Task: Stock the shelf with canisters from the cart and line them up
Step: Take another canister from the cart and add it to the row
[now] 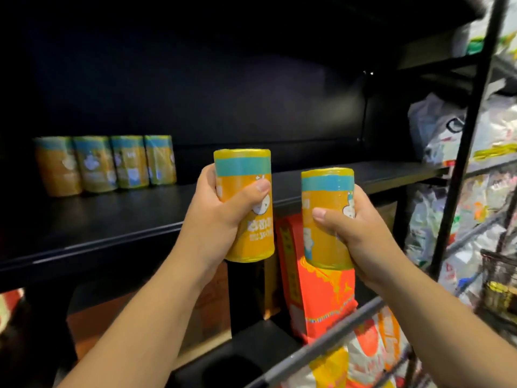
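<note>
My left hand (221,214) grips an upright yellow canister with a blue band (246,175), held in the air in front of the black shelf (112,219). My right hand (352,228) grips a second, matching canister (326,247) a little lower and to the right. Both canisters hang just before the shelf's front edge. Several like canisters (103,163) stand side by side in a row at the shelf's back left.
The shelf board to the right of the row is bare and dark. An orange-red bag (316,298) stands below the shelf. The cart's grey bar (321,343) crosses the lower right. A black upright post (470,130) and bagged goods (492,169) fill the right side.
</note>
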